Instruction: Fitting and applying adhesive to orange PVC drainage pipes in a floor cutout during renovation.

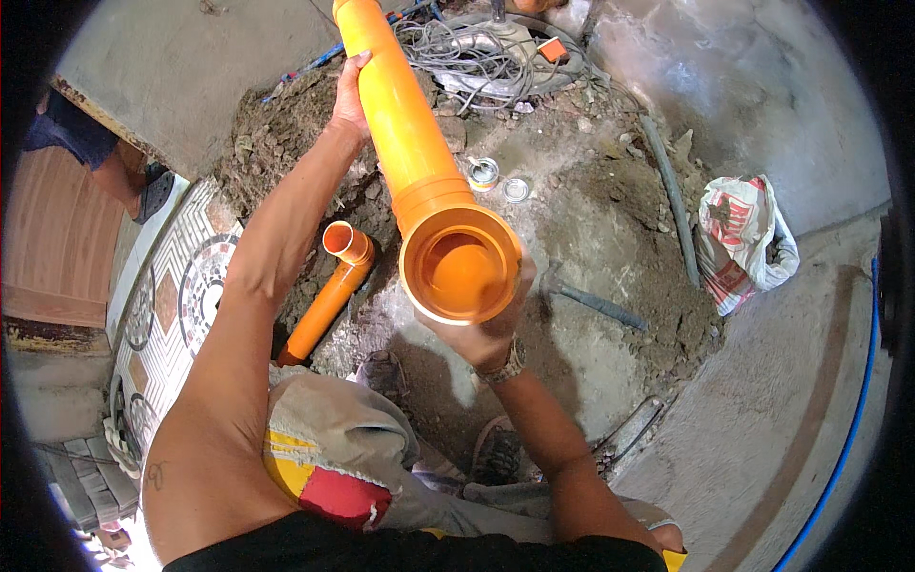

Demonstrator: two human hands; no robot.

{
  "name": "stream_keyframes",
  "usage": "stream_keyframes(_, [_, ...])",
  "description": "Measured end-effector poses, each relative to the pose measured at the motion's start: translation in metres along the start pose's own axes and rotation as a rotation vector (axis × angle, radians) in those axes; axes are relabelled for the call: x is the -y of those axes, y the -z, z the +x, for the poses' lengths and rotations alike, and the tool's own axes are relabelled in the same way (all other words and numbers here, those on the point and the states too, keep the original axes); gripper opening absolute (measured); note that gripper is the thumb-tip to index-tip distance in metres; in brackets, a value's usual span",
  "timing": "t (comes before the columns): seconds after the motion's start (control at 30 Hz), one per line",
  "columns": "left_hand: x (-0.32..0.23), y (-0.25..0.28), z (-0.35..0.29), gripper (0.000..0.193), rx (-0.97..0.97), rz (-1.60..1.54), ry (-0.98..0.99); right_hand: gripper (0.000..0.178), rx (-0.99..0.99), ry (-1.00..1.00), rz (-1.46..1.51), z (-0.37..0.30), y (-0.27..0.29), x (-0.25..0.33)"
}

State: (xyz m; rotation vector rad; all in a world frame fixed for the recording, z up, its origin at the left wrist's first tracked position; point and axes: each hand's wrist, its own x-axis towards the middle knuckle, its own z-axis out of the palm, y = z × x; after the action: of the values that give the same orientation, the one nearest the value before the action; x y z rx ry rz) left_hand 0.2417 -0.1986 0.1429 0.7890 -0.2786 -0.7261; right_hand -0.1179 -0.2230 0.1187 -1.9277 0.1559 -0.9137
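- Your orange pipe [396, 110] is lifted off the ground, running from centre toward 11 o'clock — its elbow fitting [460, 265] already looks seated.
- The smaller elbowed pipe [322, 307] lies near 8 o'clock, not joined to it.
- Your left hand [351, 95] reaches far out, wrapped around the pipe.
- Your right hand [486, 341] comes in from 5 o'clock, cupping the fitting's underside — fingers partly hidden, so I can't tell how firmly.

A long, glossy orange pipe [386, 100] was held aloft, slanted from near right to far left, its far end cut off from view. At its near end, a ribbed orange fitting [431, 201] was seen, its wide, round mouth [461, 271] open and turned upward.
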Motion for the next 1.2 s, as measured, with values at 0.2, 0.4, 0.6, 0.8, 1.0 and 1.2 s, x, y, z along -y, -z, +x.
stream_keyframes(0.2, [0.000,-0.009,-0.012,0.059,-0.014,-0.034,0.043,0.113,-0.009,-0.087,0.107,-0.006,-0.003,-0.004])
stream_keyframes(0.4, [-0.013,-0.011,-0.020,0.058,-0.021,-0.009,0.029,0.105,-0.048,-0.112,0.088,-0.004,-0.010,-0.002])
stream_keyframes(0.6, [-0.016,-0.018,-0.015,0.054,-0.038,0.006,0.016,0.097,-0.106,-0.099,0.119,-0.004,-0.011,0.001])
stream_keyframes(0.8, [-0.002,-0.013,-0.026,0.052,-0.037,-0.072,0.012,0.090,-0.165,0.019,0.152,-0.011,-0.011,0.003])
stream_keyframes(1.0, [-0.009,-0.002,-0.027,0.055,0.011,-0.033,0.069,0.082,-0.121,-0.006,0.126,-0.009,-0.013,0.014])
stream_keyframes(1.2, [-0.005,0.007,-0.028,0.055,-0.055,-0.063,0.077,0.081,0.037,0.024,-0.152,0.002,0.006,0.008])
